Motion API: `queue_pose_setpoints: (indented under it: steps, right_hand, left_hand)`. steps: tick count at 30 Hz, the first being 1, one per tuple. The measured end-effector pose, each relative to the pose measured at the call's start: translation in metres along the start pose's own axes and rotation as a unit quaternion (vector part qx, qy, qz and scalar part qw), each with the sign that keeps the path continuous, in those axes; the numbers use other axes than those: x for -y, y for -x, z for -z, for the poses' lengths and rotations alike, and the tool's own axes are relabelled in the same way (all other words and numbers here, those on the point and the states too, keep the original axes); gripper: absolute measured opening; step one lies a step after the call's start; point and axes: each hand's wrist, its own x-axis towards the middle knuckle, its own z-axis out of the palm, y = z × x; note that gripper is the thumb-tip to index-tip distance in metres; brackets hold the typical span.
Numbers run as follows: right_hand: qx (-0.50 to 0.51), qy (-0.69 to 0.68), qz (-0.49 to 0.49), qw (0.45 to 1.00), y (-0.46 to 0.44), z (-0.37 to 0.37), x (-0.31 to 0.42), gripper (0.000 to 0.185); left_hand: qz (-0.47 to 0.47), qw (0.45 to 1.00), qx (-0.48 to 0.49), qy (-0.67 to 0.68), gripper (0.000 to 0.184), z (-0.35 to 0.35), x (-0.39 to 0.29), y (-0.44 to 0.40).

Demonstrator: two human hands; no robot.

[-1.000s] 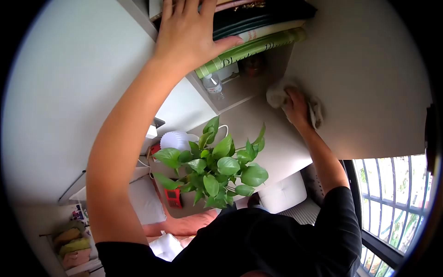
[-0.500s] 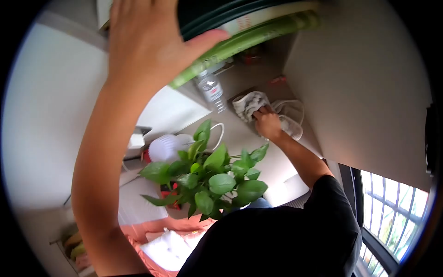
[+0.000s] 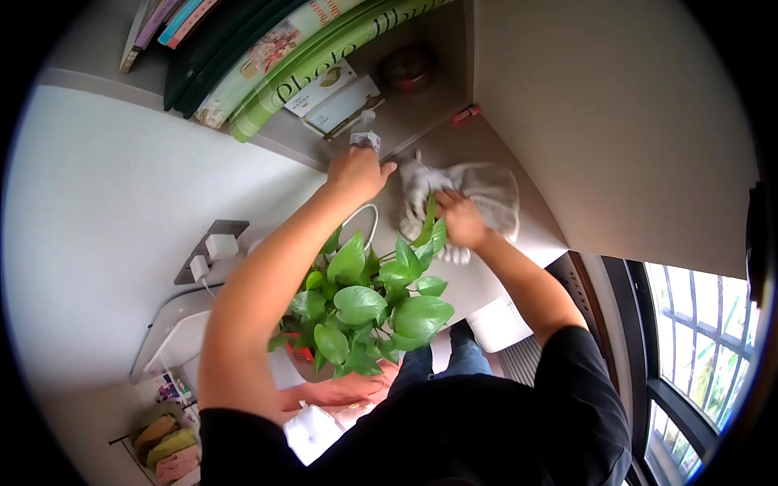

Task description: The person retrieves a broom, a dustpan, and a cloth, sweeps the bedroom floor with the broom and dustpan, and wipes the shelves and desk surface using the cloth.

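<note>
"Down from the green photo album [image 3: 340,57], your left hand [image 3: 356,174] now meets the clear plastic bottle [image 3: 365,132], upper centre. Gripping?"
"Can't tell; your fingers are hidden. Your right hand [image 3: 460,220] clutches the crumpled off-white cloth [image 3: 415,182], centre of the frame. Press it evenly, sparing the green leafy plant [image 3: 361,304]."

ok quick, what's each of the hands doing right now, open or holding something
Left hand: at the bottle; grip cannot be told.
Right hand: closed on the bunched cloth.
</note>
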Motion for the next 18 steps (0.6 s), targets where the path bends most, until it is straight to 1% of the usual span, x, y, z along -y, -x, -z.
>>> queue_pose_setpoints:
  steps: [1, 3, 4, 5, 7, 8, 9, 10, 12, 13, 15, 17, 18]
  right_hand:
    - [0.005, -0.012, -0.005, 1.0, 0.02, 0.015, 0.006, 0.036]
    - [0.003, -0.056, -0.103, 0.993, 0.061, 0.038, 0.013, 0.042]
    - [-0.033, -0.043, -0.171, 0.984, 0.074, 0.05, 0.018, 0.041]
    - [-0.067, -0.035, -0.239, 0.968, 0.083, 0.06, 0.021, 0.041]
    - [-0.112, 0.018, -0.233, 0.966, 0.086, 0.073, 0.012, 0.04]
    - [-0.124, 0.038, -0.168, 0.977, 0.079, 0.079, 0.003, 0.036]
    - [-0.129, 0.003, -0.16, 0.979, 0.073, 0.07, -0.009, 0.031]
    - [-0.151, -0.019, -0.157, 0.976, 0.056, 0.065, -0.017, 0.028]
    - [-0.208, -0.065, -0.144, 0.965, -0.002, 0.051, -0.031, 0.026]
    - [-0.242, -0.093, -0.133, 0.957, -0.04, 0.041, -0.036, 0.026]
    - [-0.192, -0.059, -0.137, 0.97, -0.121, 0.023, -0.039, 0.026]
    - [-0.082, -0.066, -0.181, 0.978, -0.181, -0.031, -0.027, 0.036]
    - [-0.048, 0.041, -0.129, 0.99, -0.192, -0.057, -0.012, 0.039]
  left_hand:
    - [0.02, 1.0, -0.022, 0.002, 0.074, -0.015, 0.006, -0.019]
    - [0.062, 0.996, -0.062, 0.009, 0.087, -0.045, 0.021, -0.054]
    - [0.092, 0.992, -0.085, 0.025, 0.092, -0.068, 0.031, -0.073]
    - [0.103, 0.989, -0.092, 0.059, 0.088, -0.066, 0.034, -0.077]
    - [0.124, 0.979, -0.101, 0.123, 0.08, -0.058, 0.037, -0.077]
    - [0.116, 0.961, -0.075, 0.241, 0.076, -0.053, 0.037, -0.074]
    - [0.108, 0.926, -0.051, 0.357, 0.072, -0.041, 0.034, -0.07]
    - [0.099, 0.878, -0.028, 0.467, 0.069, -0.023, 0.03, -0.064]
    - [0.061, 0.807, 0.021, 0.587, 0.067, 0.031, 0.009, -0.013]
    - [0.035, 0.796, -0.001, 0.605, 0.067, 0.046, 0.006, 0.003]
    - [-0.016, 0.77, -0.048, 0.636, 0.067, 0.065, 0.007, 0.025]
    - [-0.034, 0.773, -0.101, 0.626, 0.071, 0.072, 0.009, 0.03]
    - [-0.046, 0.772, -0.127, 0.622, 0.073, 0.072, 0.008, 0.031]
